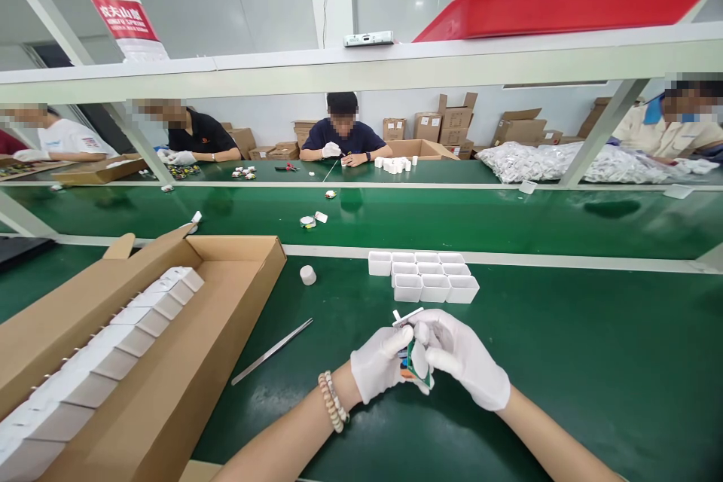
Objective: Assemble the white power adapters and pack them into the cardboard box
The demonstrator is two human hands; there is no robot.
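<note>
My left hand (379, 363), in a white glove with a bead bracelet at the wrist, is closed on a small green circuit board assembly (410, 363) with a white plastic piece at its top. My right hand (460, 354), also gloved, pinches the same assembly from the right side. A pale round part shows against the board between the hands; the fingers hide the rest. Just beyond my hands stand several white square plastic cups (434, 288) in rows. To the left lie metal tweezers (272, 351) and a small white round cap (308, 275).
A long cardboard box (237, 294) on the left holds a row of white housings (129, 331). Behind the bench runs a green conveyor belt (452, 218) carrying small parts (308, 222). Overhead, a shelf (254, 68) bears a red tray (565, 7) and a bottle (118, 0). Co-workers sit opposite.
</note>
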